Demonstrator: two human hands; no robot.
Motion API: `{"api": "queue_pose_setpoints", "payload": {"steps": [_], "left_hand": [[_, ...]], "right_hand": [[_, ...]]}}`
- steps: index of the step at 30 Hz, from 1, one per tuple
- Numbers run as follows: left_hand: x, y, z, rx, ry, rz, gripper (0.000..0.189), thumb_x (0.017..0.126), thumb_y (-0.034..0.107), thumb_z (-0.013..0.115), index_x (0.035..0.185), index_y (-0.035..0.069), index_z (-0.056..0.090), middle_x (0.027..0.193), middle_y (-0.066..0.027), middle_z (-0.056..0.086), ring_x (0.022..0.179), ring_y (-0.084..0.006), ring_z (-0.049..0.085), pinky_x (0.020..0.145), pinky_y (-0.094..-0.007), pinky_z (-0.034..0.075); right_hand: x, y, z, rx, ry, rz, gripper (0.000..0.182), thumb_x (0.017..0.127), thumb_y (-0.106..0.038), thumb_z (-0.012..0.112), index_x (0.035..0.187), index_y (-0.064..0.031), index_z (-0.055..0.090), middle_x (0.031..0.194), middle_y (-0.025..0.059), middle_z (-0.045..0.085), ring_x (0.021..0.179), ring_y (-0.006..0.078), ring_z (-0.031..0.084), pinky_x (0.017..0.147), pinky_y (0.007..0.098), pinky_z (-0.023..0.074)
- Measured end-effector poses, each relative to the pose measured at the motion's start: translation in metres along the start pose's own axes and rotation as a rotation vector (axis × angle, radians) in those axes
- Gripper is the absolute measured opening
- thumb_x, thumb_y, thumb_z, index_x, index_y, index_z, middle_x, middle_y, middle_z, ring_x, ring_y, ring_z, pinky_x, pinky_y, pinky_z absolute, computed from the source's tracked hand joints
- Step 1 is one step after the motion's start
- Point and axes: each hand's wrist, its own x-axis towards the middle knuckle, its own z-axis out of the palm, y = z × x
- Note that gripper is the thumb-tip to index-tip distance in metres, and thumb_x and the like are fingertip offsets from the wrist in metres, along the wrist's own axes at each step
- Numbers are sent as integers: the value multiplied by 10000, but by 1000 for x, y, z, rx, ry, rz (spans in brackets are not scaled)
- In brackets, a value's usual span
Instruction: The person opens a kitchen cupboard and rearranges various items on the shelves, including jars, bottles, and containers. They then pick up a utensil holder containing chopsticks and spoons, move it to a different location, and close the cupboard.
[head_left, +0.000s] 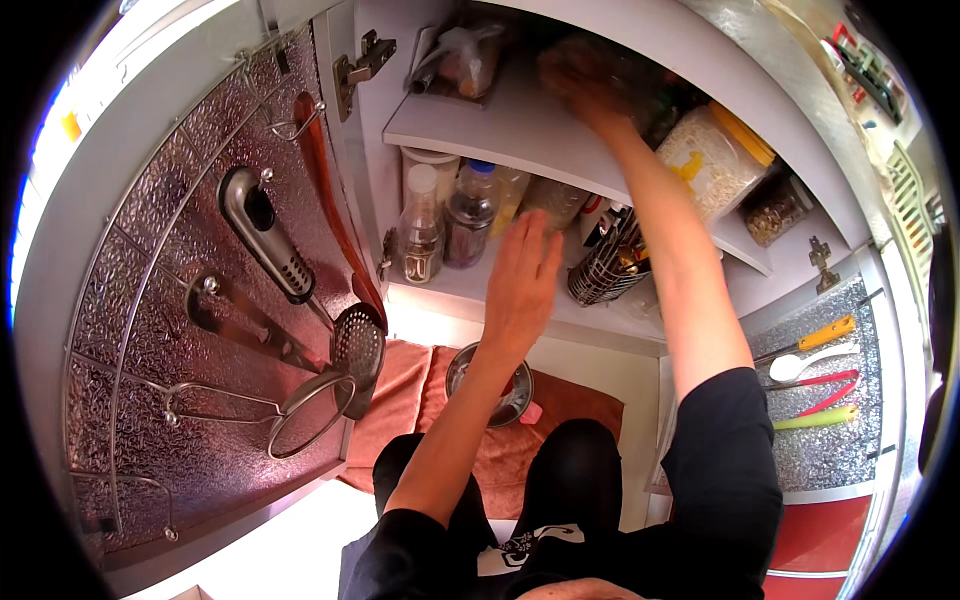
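Observation:
My left hand hovers before the lower shelf with its fingers stretched out, holding nothing. Behind it stand a clear bottle with a white cap, a blue-capped plastic bottle and a white tub. My right hand reaches deep over the upper shelf, blurred by motion and partly in shadow. What it touches there is too dim to tell. Close to my right forearm a jar of oats with a yellow lid lies tilted. A wire basket of utensils sits under the upper shelf.
On the left, the open cabinet door carries a skimmer, a strainer and a peeler-like tool. More utensils hang at right. A metal bowl rests on a brown cloth. A plastic bag lies on the upper shelf.

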Motion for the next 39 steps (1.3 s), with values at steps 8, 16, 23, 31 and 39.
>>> {"api": "queue_pose_setpoints", "payload": {"steps": [8,16,23,31,39], "left_hand": [[3,-3,-9,47,-31,-18,475,714,-97,566,1183,-24,568,1362,-182,450,1250,-375,440,1009,-445,427],[-1,-1,-2,13,-70,-19,481,715,-102,572,1190,-28,560,1384,-193,426,1259,-378,431,1016,-457,415],[-1,-2,6,8,-60,-22,486,716,-106,573,1194,-18,564,1382,-188,429,1261,-381,429,1021,-465,408],[4,10,-1,44,-88,-11,461,725,-101,571,1177,-10,581,1371,-176,439,1268,-369,425,1021,-455,407],[2,20,-7,63,-111,25,472,685,-101,571,1154,-49,578,1383,-208,425,1261,-405,421,1028,-470,399]], "right_hand": [[-14,-31,-19,-314,-135,4,250,881,-174,487,1056,-119,657,1110,120,657,1076,272,614,877,421,495],[-32,-63,-96,-236,-808,662,331,836,-118,502,1127,-60,649,1109,243,630,1024,393,608,903,461,479],[-34,-11,-42,199,-704,580,453,793,-98,475,1225,-47,601,1236,248,577,1155,396,543,990,417,436],[-36,10,-20,164,-644,571,486,800,-105,474,1273,-47,573,1311,212,541,1225,373,500,1029,391,408],[-63,-91,-103,369,-106,620,310,836,-83,596,1137,-41,654,1224,161,615,1154,345,562,980,366,446]]}}
